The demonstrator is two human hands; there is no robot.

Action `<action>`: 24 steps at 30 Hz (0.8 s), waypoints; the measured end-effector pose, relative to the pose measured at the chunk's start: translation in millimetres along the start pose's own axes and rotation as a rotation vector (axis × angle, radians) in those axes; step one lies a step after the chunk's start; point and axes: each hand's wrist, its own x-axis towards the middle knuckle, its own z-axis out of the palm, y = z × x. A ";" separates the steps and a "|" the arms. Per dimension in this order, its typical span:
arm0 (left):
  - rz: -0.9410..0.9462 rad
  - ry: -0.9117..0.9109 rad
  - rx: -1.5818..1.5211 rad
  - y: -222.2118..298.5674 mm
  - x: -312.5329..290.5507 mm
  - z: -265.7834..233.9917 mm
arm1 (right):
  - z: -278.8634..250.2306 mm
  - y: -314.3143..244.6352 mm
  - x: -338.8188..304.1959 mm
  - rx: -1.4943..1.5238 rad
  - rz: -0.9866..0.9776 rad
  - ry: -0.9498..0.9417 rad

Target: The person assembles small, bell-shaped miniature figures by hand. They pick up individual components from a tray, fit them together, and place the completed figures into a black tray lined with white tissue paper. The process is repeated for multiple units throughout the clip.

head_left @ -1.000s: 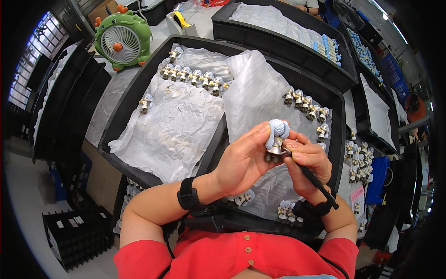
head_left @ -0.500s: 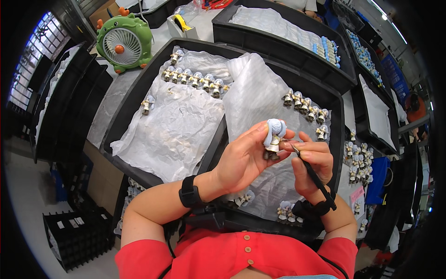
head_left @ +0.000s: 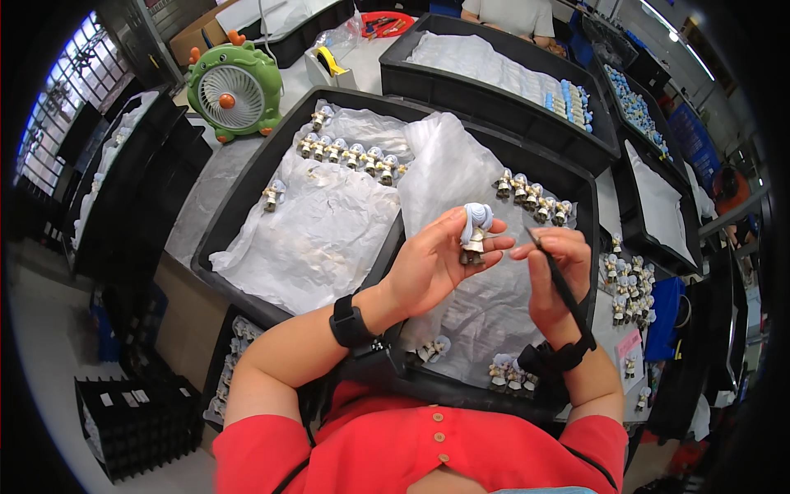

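Note:
My left hand point(head_left: 424, 265) holds a small figurine point(head_left: 474, 233) upright between thumb and fingers. The figurine has pale blue hair, a white outfit with gold touches and dark boots; its face is turned from view. To the right, my right hand point(head_left: 550, 292) grips a slim black pen-like tool point(head_left: 566, 290) with a thin tip. That tip points up and stands apart from the figurine. Both hands are over the right half of a black tray point(head_left: 251, 185), which is lined with white tissue point(head_left: 317, 239).
Similar figurines stand in rows point(head_left: 354, 155) in the tray, and more point(head_left: 632, 288) crowd at the right. A green fan point(head_left: 232, 92) and a tape dispenser point(head_left: 332, 67) are at the back left. Another black tray point(head_left: 494, 92) lies behind; a person point(head_left: 518, 15) sits beyond it.
My right hand has drawn the tool's tip away from the figurine, leaving a gap. My left hand has shifted the figurine slightly left and farther out. The view has tilted a little.

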 end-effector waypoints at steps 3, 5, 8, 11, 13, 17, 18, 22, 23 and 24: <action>0.020 -0.032 0.017 1.6 2.9 -1.7 | -10.3 -2.9 11.5 0.087 0.046 0.085; 0.025 -0.050 0.023 4.8 3.2 -1.4 | -17.9 -6.6 15.6 0.140 0.183 0.209; 0.020 -0.055 0.011 4.1 4.7 -2.2 | -34.7 -10.1 25.7 0.185 0.305 0.269; 0.015 -0.062 0.022 4.0 3.2 -1.8 | -59.4 -16.9 30.3 0.180 0.388 0.272; 0.016 -0.071 0.020 4.3 1.6 -0.8 | -87.7 -17.2 24.3 0.022 0.472 0.290; 0.007 -0.091 0.020 0.8 2.7 -0.9 | -157.7 -8.3 -13.3 -0.300 0.699 0.206; 0.003 -0.090 0.025 0.5 2.5 -1.0 | -168.0 -9.9 -25.1 -0.360 0.806 0.169; -0.025 -0.068 0.067 -1.6 0.0 1.7 | -192.8 2.4 -88.9 -0.394 1.125 -0.113; -0.030 -0.054 0.071 -2.3 1.2 0.9 | -192.8 3.3 -94.8 -0.440 1.172 -0.165; -0.031 -0.045 0.079 -2.8 1.3 -0.5 | -190.0 2.5 -99.6 -0.487 1.210 -0.215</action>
